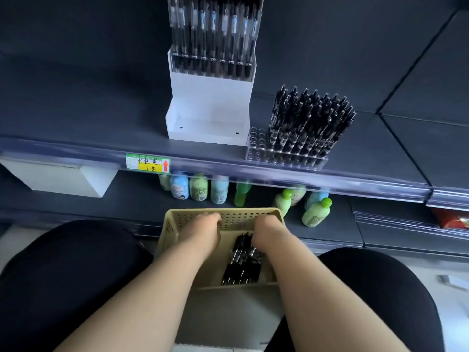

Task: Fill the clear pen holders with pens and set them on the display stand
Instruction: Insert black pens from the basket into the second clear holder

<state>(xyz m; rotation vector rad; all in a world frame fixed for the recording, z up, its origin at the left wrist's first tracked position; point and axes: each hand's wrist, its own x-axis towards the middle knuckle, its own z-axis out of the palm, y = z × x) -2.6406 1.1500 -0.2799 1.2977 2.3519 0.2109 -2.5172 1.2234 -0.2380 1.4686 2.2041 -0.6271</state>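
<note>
Left grip (203, 231): lower centre, inside beige basket (168, 233); fingers hidden, cannot tell.
Right grip (267, 231): over black pens (242, 265); cannot tell.
Clear holder (256, 143): centre right, partly filled.

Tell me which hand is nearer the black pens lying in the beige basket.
Right. The right hand is over the upper end of the pens in the basket; the left hand is off to their left, with bare basket floor between.

Shop, dark retail shelving (76, 123), price tag (148, 163) on rail (handwritten), bottles (198, 189) stocked below
</note>
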